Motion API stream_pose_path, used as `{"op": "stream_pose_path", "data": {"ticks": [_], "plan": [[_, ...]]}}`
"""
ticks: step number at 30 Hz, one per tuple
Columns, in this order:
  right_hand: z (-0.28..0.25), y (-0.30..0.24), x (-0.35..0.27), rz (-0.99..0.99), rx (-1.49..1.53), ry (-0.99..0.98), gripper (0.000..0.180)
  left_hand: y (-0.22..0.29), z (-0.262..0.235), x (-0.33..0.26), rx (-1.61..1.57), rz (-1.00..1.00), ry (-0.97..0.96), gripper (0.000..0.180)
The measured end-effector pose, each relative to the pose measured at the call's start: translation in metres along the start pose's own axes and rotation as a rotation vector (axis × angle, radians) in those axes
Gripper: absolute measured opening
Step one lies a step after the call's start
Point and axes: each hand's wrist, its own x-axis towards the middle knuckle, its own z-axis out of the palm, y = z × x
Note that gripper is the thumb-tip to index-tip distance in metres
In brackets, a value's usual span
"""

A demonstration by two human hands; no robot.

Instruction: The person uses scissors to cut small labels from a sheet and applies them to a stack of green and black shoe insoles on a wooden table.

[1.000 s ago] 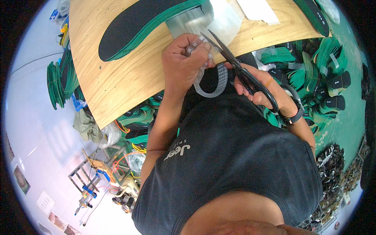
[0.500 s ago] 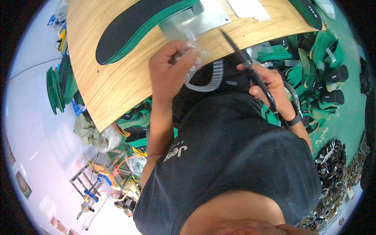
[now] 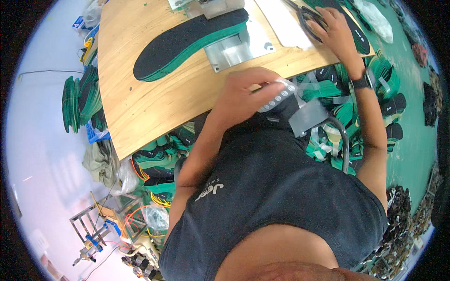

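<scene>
At the table's front edge, my left hand (image 3: 246, 96) pinches a clear sticker strip (image 3: 279, 99) marked with a row of round pale dots. A greyish translucent end of the strip hangs over my lap. My right hand (image 3: 335, 35) reaches across the table to the far right, fingers apart, beside the dark handles of a pair of scissors (image 3: 307, 21). The fingertips are close to the handles or touch them. A stack of black-and-green insoles (image 3: 187, 47) lies on the wooden table (image 3: 117, 103), its right end by a metal plate (image 3: 239, 52).
A metal block (image 3: 220, 7) stands at the table's far side. White paper (image 3: 283, 23) lies left of the scissors. More insoles (image 3: 356, 33) rest at the right corner. Bundled insoles (image 3: 393, 105) pile up below the table at right. A curved chair arm (image 3: 344, 140) is beside me.
My right hand has carried the scissors from above my lap to the table's far right and loosened around them. My left hand has moved right and down with the sticker strip.
</scene>
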Motion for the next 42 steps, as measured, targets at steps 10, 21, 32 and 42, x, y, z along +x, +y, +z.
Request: {"op": "stream_pose_path", "data": {"ticks": [10,21,32,42], "plan": [[-0.006,-0.155,-0.027,0.372,1.27,-0.313,0.019,-0.007,-0.022,-0.001,-0.399,0.062,0.485,0.011],[0.029,-0.141,-0.003,0.978,1.723,-0.322,0.019,0.006,-0.149,0.042,0.648,0.073,0.337,0.045],[0.058,-0.137,0.035,1.126,1.85,-0.364,0.017,-0.021,-0.162,0.06,1.148,-0.009,0.037,0.071],[0.06,-0.137,0.032,1.153,1.817,-0.345,0.017,-0.017,-0.161,0.058,1.173,-0.092,0.006,0.072]]}}
